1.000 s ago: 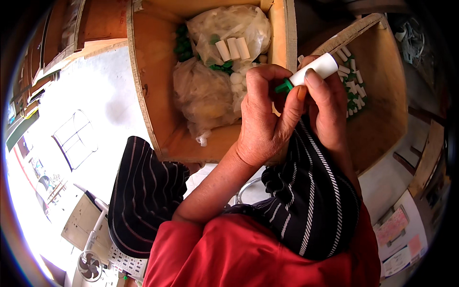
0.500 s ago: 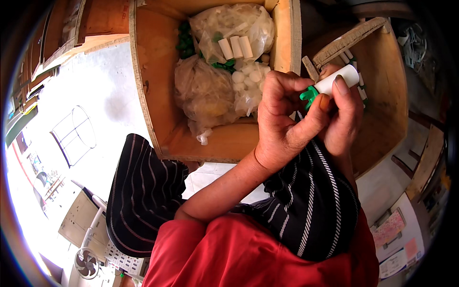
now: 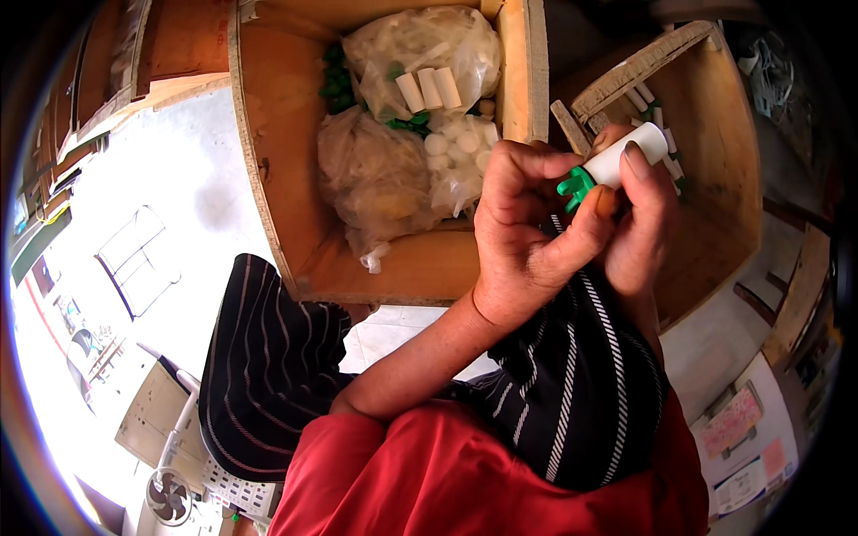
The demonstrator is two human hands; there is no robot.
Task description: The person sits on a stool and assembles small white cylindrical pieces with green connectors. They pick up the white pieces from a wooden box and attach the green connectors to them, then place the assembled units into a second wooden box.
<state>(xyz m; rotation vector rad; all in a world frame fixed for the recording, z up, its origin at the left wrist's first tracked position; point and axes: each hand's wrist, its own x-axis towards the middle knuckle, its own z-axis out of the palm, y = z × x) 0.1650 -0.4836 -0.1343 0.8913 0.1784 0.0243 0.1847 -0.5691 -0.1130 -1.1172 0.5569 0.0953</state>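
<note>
Now both hands have drifted to the person's right compared with a second ago: then they worked in front of the bags in the left wooden box [image 3: 277,134], and at this moment they sit over the partition between that box and the right wooden box [image 3: 724,134]. The white tube [image 3: 626,154] has travelled with them and tilts much as it did, its free end pointing up and to the right.

The left hand [image 3: 527,237] comes up from the lower middle, forearm slanting across the striped dark trousers [image 3: 572,393], wrist bent, fingers curled in and the thumb stretched out to press against the green piece [image 3: 576,186] at the tube's lower end. The right hand [image 3: 639,214] lies just behind it, fingers wrapped closely around the tube, one fingertip resting on its upper side. So both hands are closed on the same small assembly, held above the lap and clear of the boxes.

Behind them, clear plastic bags [image 3: 393,170] of white tubes and green pieces fill the left box, and more loose white tubes [image 3: 648,107] lie in the right one.
</note>
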